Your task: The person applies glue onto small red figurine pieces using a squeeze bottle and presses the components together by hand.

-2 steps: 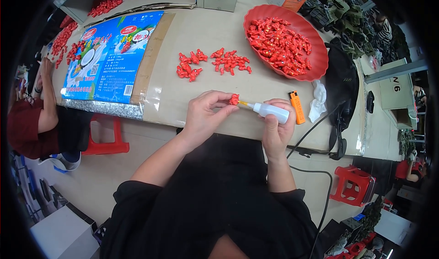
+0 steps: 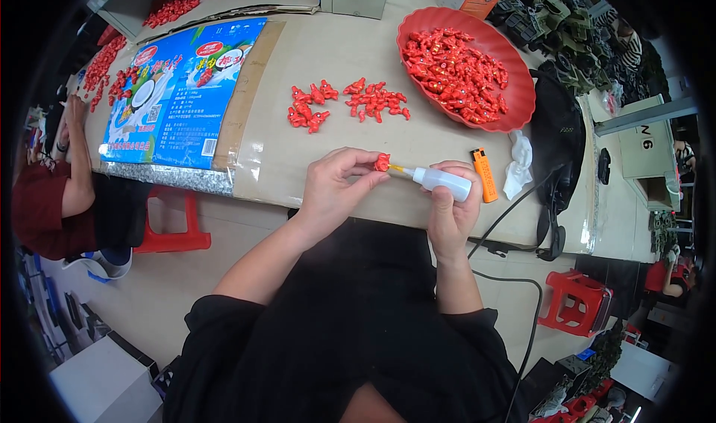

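Between the thumb and index finger of my left hand (image 2: pixel 334 186) is a small red figurine (image 2: pixel 382 162). My right hand (image 2: pixel 453 221) is closed around a small translucent squeeze bottle (image 2: pixel 444 183) with a thin yellowish nozzle. The nozzle points left, and its tip meets the figurine or lies right beside it; I cannot tell which. Beyond my hands lie two loose groups of similar red figurines, a left group (image 2: pixel 307 110) and a right group (image 2: pixel 377 101). A wide red bowl (image 2: pixel 522 111) holds a heap of them at the far right.
An orange lighter (image 2: pixel 485 175) and a crumpled white tissue (image 2: pixel 519 166) lie right of my right hand. Farther right are a black bag (image 2: pixel 568 136) and a cable (image 2: pixel 535 304). Blue printed cardboard (image 2: pixel 183 95) covers the table's left part, where another person's arm (image 2: pixel 77 158) rests.
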### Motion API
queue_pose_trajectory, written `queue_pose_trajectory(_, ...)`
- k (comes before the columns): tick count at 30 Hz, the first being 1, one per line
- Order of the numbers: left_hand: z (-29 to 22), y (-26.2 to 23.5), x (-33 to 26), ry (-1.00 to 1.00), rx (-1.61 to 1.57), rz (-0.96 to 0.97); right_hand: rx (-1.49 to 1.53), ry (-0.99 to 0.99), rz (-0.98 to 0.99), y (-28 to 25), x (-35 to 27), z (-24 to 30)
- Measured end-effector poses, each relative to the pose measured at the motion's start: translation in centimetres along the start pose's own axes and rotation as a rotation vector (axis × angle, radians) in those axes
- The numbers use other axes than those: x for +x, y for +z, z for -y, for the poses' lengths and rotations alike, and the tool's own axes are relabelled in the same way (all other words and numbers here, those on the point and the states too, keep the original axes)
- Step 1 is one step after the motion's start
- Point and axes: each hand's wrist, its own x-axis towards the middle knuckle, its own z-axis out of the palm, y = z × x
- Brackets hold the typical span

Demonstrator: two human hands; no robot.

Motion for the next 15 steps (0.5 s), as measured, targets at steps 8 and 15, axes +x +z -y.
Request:
queue_pose_trajectory(8,0.07,0.02,0.01,0.001,0.001,-0.006,-0.006,-0.009,-0.004,0.05,0.09,-0.02)
queue_pose_trajectory(15,0.14,0.02,0.0,0.025,0.009,-0.005,-0.014,-0.009,0.002,-0.02,0.07,-0.06)
